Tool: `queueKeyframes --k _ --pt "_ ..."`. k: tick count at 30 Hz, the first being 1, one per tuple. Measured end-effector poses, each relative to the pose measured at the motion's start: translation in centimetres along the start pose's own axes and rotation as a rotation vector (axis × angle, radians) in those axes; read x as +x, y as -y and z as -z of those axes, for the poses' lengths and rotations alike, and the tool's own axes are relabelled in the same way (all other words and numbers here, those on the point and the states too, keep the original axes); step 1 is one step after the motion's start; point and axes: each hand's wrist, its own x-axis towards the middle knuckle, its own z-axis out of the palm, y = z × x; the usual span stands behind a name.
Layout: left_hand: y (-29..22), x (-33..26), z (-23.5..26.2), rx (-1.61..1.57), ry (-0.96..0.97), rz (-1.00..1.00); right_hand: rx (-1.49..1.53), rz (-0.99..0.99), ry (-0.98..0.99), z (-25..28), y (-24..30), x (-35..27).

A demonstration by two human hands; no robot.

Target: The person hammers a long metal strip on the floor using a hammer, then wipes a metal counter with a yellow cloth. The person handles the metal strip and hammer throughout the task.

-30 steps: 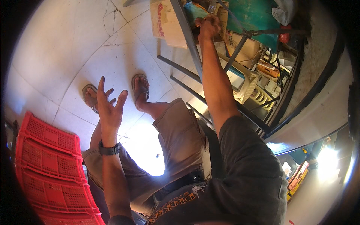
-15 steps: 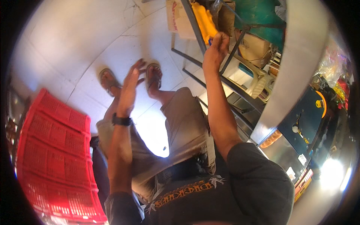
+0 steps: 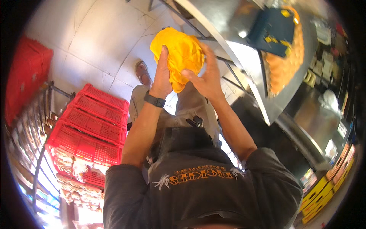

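Note:
A crumpled yellow bag or cloth bundle [image 3: 179,53] is held up in front of my chest by both hands. My left hand [image 3: 162,74], with a dark watch on its wrist, grips the bundle's left side. Against the right side presses my right hand [image 3: 207,78], fingers spread over the yellow material. Below the bundle I see my beige trousers and one sandalled foot [image 3: 143,72] on the pale tiled floor.
A steel table [image 3: 244,57] runs along the right, with a blue box [image 3: 272,26] and an orange heap [image 3: 284,68] on it. Stacked red crates [image 3: 91,126] stand at my left by a metal rack [image 3: 34,126]. More red crates [image 3: 26,72] sit far left.
My right hand has pulled the yellow bundle off the metal shelving and brought it toward me. My left hand, open and empty before, has come up and taken hold of it.

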Motion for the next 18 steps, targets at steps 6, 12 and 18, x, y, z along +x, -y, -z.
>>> queueKeyframes --k 6,12,18 --pt "6.9 -4.9 -8.1 0.252 0.078 0.095 0.42 -0.275 -0.16 6.8 -2.7 -7.2" --pt "16.7 -6.6 -12.9 0.12 0.207 0.14 0.409 -0.378 -0.377 19.8 -6.6 -15.2" --pt "28.6 -8.8 -21.6 0.224 0.176 0.201 0.1 -0.26 -0.873 42.7 -11.0 -20.4"
